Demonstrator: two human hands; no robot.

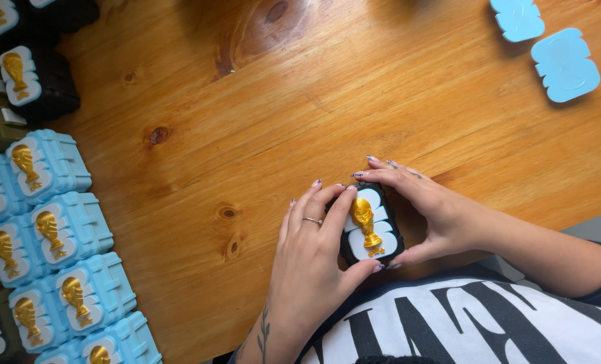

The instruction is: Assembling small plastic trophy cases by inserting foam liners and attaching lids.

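Two hands clasp one black box [372, 224] near table [300, 101] edge: left hand [310, 263] fingers curled over its left side, right hand [428, 209] gripping right side; long axis runs near-far, gold trophy up.

Bright even daylight, soft shadows, sharp focus.

Far to the left of the hands, light blue boxes [78, 222] with gold trophy figures on white panels stand in rows along the edge of the wooden table [300, 101]. Beyond those, further up and left of the hands, sit black boxes [41, 77] of the same kind. Well up and right of the hands lie two flat light blue lids [564, 64], close together.
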